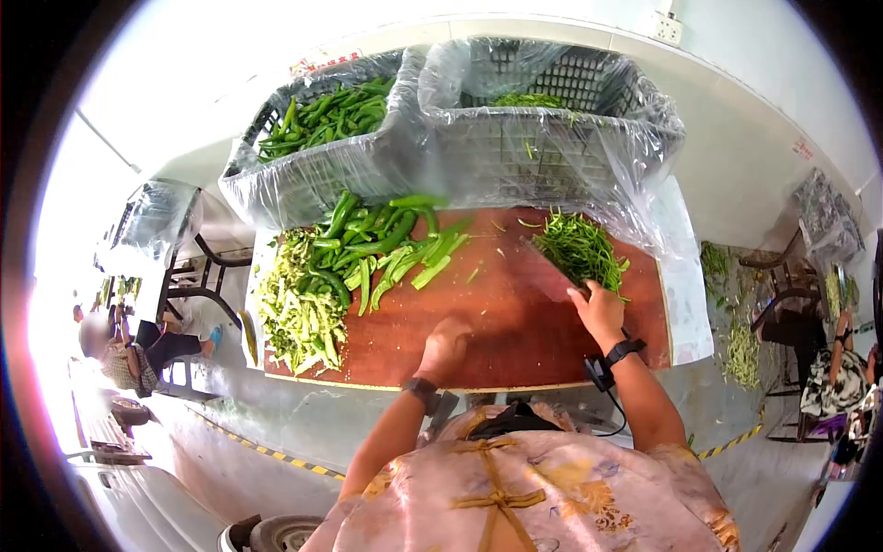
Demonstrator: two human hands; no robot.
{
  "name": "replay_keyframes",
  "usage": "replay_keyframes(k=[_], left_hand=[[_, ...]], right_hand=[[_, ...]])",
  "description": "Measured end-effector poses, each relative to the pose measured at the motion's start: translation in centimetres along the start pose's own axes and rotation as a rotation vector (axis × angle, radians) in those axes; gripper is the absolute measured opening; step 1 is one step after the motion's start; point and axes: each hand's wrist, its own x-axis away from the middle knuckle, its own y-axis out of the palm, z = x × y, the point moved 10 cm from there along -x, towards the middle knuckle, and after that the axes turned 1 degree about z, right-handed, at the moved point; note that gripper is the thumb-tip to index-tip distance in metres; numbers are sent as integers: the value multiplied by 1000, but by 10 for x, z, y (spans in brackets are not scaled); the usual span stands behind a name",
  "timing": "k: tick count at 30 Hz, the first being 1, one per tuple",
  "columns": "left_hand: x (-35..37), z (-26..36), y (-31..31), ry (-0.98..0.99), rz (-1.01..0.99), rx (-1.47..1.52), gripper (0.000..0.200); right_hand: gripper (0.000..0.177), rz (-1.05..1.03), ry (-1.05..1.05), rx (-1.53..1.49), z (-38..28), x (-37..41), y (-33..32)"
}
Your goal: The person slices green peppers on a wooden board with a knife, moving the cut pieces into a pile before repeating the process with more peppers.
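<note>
My right hand [600,311] is closed around the handle of a knife, its blade [552,272] angled to the upper left on the reddish-brown board. Against the blade lies a heap of thin green pepper shreds [581,247]. My left hand [448,348] is curled low over the front middle of the board; its fingers are turned under, and whatever they hold is hidden. Whole green peppers [372,230] and split pieces [432,256] lie to the upper left of that hand. Farther left is a pile of pale cores and seeds [299,317].
Behind the board [515,345] stand two plastic-lined crates: the left crate [317,161] holds whole green peppers, the right crate [552,147] some cut green pieces. Other people sit at both sides. Scraps [741,354] lie on the floor at right, near yellow-black tape [731,445].
</note>
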Motion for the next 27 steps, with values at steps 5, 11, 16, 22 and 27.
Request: replay_keyframes(k=[5,11,16,22,27], left_hand=[[-5,-3,4,-23,-10,34,13],[-17,-21,3,-93,42,-79,13],[-57,-13,-28,-191,36,-402,21],[-74,-38,-52,-219,147,-616,31],[-70,-66,-38,-246,60,-698,31]], right_hand=[[46,23,146,-389,45,-37,7],[38,-208,517,-1159,44,-10,6],[37,-186,200,-714,34,26,-10],[34,-257,79,-443,13,78,-16],[32,-308,77,-371,16,102,-17]])
